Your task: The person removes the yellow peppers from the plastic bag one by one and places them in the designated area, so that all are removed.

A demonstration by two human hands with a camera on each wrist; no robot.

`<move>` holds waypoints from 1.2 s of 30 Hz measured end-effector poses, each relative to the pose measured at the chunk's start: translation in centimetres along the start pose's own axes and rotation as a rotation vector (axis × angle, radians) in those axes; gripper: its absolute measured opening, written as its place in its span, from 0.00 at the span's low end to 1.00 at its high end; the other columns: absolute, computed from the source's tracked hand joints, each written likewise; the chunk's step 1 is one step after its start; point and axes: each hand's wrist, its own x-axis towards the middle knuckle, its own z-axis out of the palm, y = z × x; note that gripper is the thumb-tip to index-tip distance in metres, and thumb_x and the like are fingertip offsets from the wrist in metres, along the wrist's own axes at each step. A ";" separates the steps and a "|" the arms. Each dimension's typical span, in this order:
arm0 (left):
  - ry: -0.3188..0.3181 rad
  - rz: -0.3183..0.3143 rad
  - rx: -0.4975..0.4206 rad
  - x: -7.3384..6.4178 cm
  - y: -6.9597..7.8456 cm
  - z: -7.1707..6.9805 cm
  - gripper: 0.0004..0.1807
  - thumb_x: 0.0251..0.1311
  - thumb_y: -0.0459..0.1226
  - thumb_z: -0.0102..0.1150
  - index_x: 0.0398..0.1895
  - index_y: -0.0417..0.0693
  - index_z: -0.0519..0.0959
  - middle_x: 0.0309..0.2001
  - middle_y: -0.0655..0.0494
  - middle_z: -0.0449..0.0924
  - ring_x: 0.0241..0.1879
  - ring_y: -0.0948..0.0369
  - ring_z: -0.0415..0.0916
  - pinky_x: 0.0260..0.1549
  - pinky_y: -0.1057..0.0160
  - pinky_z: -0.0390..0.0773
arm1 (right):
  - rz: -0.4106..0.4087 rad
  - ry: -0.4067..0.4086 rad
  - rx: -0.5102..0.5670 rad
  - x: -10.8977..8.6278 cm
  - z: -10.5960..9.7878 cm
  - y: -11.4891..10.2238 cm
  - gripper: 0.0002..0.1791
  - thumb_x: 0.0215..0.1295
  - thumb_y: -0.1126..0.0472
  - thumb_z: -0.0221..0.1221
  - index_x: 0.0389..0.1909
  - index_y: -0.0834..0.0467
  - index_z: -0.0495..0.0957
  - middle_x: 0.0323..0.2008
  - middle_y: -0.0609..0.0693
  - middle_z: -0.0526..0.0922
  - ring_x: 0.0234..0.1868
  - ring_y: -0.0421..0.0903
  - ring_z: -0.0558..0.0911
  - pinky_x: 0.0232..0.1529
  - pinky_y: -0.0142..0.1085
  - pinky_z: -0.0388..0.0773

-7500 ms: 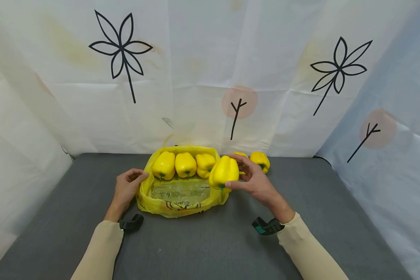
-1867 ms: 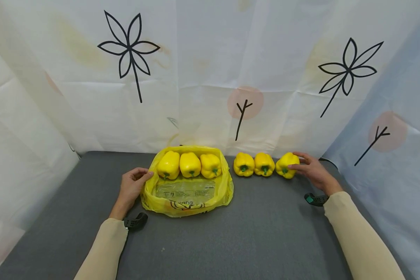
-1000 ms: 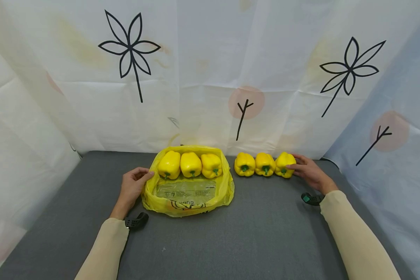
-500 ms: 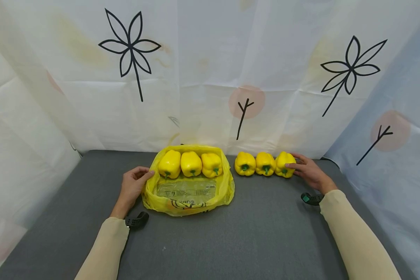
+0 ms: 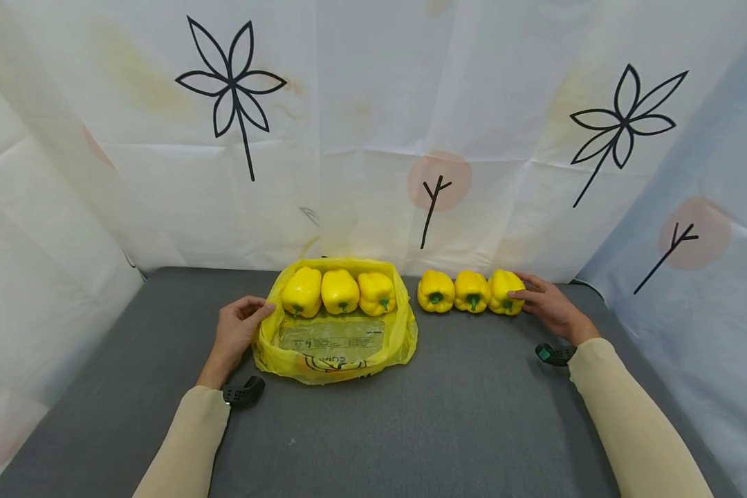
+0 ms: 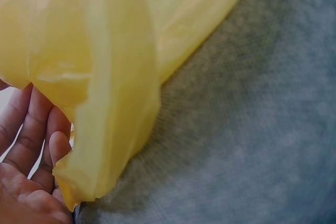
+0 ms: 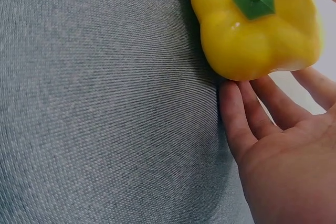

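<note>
Left hand (image 5: 233, 337) pinches yellow bag (image 5: 286, 366), apparently to steady it; three bagged peppers (image 5: 339, 292) lie rightward; right hand (image 5: 552, 308), well apart, grips end pepper (image 5: 503, 290) beside two loose peppers (image 5: 471, 289), perhaps for alignment.

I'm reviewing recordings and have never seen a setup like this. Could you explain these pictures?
No machine here; everything is done by hand. The wide picture comes from a camera worn on the head; the close-ups come from one on each wrist. On the grey table sits an open yellow bag with three yellow peppers inside; to its right, three more peppers sit in a row. The left hand pinches the bag's edge. The right hand holds the rightmost pepper between thumb and fingers.
</note>
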 end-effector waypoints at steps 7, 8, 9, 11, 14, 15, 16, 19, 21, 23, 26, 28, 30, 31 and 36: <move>0.005 0.003 0.011 0.0 -0.1 0.0 0.18 0.69 0.41 0.65 0.48 0.32 0.81 0.36 0.61 0.81 0.36 0.64 0.77 0.36 0.70 0.78 | 0.007 -0.006 -0.013 -0.1 0.1 -0.2 0.46 0.78 0.55 0.55 0.81 0.61 0.35 0.79 0.68 0.36 0.77 0.67 0.47 0.73 0.61 0.49; 0.005 0.001 0.014 0.0 -0.1 0.0 0.18 0.69 0.41 0.65 0.48 0.32 0.81 0.36 0.60 0.81 0.36 0.64 0.77 0.36 0.69 0.78 | 0.010 -0.005 -0.014 -0.1 0.2 -0.3 0.46 0.78 0.54 0.55 0.81 0.61 0.35 0.79 0.68 0.35 0.77 0.67 0.46 0.73 0.61 0.49; 0.005 -0.001 0.017 0.0 -0.1 0.1 0.18 0.69 0.42 0.65 0.48 0.32 0.81 0.37 0.60 0.81 0.36 0.64 0.77 0.36 0.69 0.78 | 0.013 -0.004 -0.015 0.0 0.2 -0.3 0.46 0.78 0.54 0.55 0.81 0.61 0.35 0.79 0.68 0.34 0.77 0.67 0.46 0.73 0.61 0.49; 0.005 -0.006 0.020 0.0 -0.1 0.1 0.19 0.69 0.42 0.65 0.48 0.32 0.81 0.37 0.59 0.81 0.36 0.64 0.77 0.36 0.69 0.78 | 0.017 0.000 -0.022 0.0 0.2 -0.3 0.47 0.78 0.52 0.55 0.81 0.61 0.35 0.79 0.67 0.33 0.77 0.67 0.45 0.73 0.62 0.49; 0.007 -0.012 0.019 0.1 -0.1 0.0 0.19 0.68 0.43 0.65 0.48 0.32 0.81 0.37 0.58 0.81 0.36 0.63 0.77 0.35 0.70 0.78 | 0.020 0.008 -0.035 0.2 0.2 -0.2 0.47 0.78 0.50 0.55 0.82 0.60 0.35 0.79 0.67 0.32 0.77 0.68 0.44 0.72 0.62 0.49; 0.009 -0.013 0.020 0.1 -0.1 0.0 0.19 0.68 0.43 0.66 0.48 0.33 0.81 0.37 0.59 0.81 0.36 0.63 0.77 0.35 0.70 0.78 | 0.019 0.012 -0.038 0.2 0.1 -0.2 0.47 0.78 0.50 0.55 0.82 0.60 0.35 0.79 0.67 0.32 0.77 0.68 0.44 0.72 0.62 0.49; 0.008 -0.014 0.018 0.2 -0.1 0.0 0.19 0.68 0.43 0.66 0.48 0.33 0.81 0.37 0.59 0.81 0.36 0.64 0.77 0.35 0.70 0.78 | 0.018 0.017 -0.042 0.2 0.1 -0.2 0.47 0.78 0.50 0.55 0.82 0.60 0.36 0.79 0.67 0.32 0.77 0.68 0.44 0.72 0.63 0.49; 0.008 -0.012 0.018 0.2 -0.1 0.0 0.19 0.68 0.42 0.66 0.47 0.32 0.81 0.36 0.60 0.81 0.36 0.64 0.77 0.36 0.70 0.78 | 0.013 0.030 -0.042 0.2 0.2 -0.1 0.47 0.78 0.49 0.55 0.82 0.60 0.36 0.79 0.67 0.32 0.77 0.68 0.45 0.72 0.63 0.49; 0.006 -0.014 0.015 0.1 -0.1 -0.1 0.19 0.68 0.42 0.66 0.47 0.32 0.81 0.36 0.60 0.81 0.36 0.64 0.78 0.36 0.70 0.79 | 0.013 0.047 -0.032 0.0 0.3 -0.2 0.47 0.78 0.49 0.55 0.82 0.60 0.36 0.79 0.67 0.33 0.77 0.68 0.45 0.72 0.63 0.50; 0.005 -0.018 0.011 0.1 0.0 0.0 0.18 0.68 0.41 0.66 0.47 0.31 0.81 0.37 0.59 0.81 0.37 0.64 0.78 0.36 0.70 0.78 | 0.007 0.065 -0.020 -0.1 0.4 -0.3 0.47 0.78 0.49 0.55 0.82 0.60 0.36 0.79 0.69 0.33 0.77 0.68 0.45 0.72 0.63 0.50; 0.003 -0.021 0.005 0.2 0.0 0.0 0.19 0.68 0.41 0.66 0.48 0.31 0.81 0.37 0.58 0.81 0.37 0.65 0.77 0.36 0.70 0.78 | -0.004 0.104 0.009 -0.4 0.5 -0.5 0.47 0.78 0.49 0.55 0.82 0.60 0.35 0.78 0.70 0.36 0.77 0.69 0.46 0.72 0.62 0.51; 0.002 -0.019 0.007 0.1 0.1 0.0 0.19 0.68 0.41 0.66 0.48 0.31 0.81 0.38 0.57 0.81 0.37 0.65 0.77 0.36 0.70 0.78 | -0.016 0.125 0.021 -0.5 0.5 -0.7 0.47 0.78 0.50 0.54 0.81 0.61 0.35 0.78 0.72 0.38 0.77 0.69 0.47 0.72 0.61 0.52; -0.003 -0.015 0.010 0.2 0.1 -0.1 0.19 0.69 0.41 0.65 0.49 0.31 0.81 0.38 0.58 0.82 0.37 0.65 0.77 0.36 0.70 0.78 | -0.025 0.145 0.024 -0.7 0.6 -0.7 0.47 0.78 0.49 0.55 0.81 0.61 0.36 0.78 0.71 0.40 0.76 0.68 0.49 0.72 0.60 0.53; -0.003 -0.015 0.010 0.2 0.1 -0.1 0.18 0.69 0.41 0.65 0.48 0.31 0.81 0.38 0.58 0.82 0.37 0.65 0.77 0.36 0.70 0.78 | -0.030 0.151 0.020 -0.8 0.6 -0.8 0.47 0.78 0.49 0.55 0.81 0.61 0.36 0.78 0.71 0.41 0.76 0.68 0.50 0.72 0.60 0.53; -0.002 -0.026 0.017 -0.1 0.3 -0.1 0.17 0.69 0.41 0.65 0.47 0.32 0.81 0.37 0.59 0.81 0.37 0.64 0.77 0.37 0.70 0.78 | -0.056 0.170 -0.034 -1.3 0.5 -0.8 0.47 0.77 0.49 0.56 0.82 0.61 0.38 0.77 0.71 0.45 0.75 0.68 0.54 0.71 0.59 0.57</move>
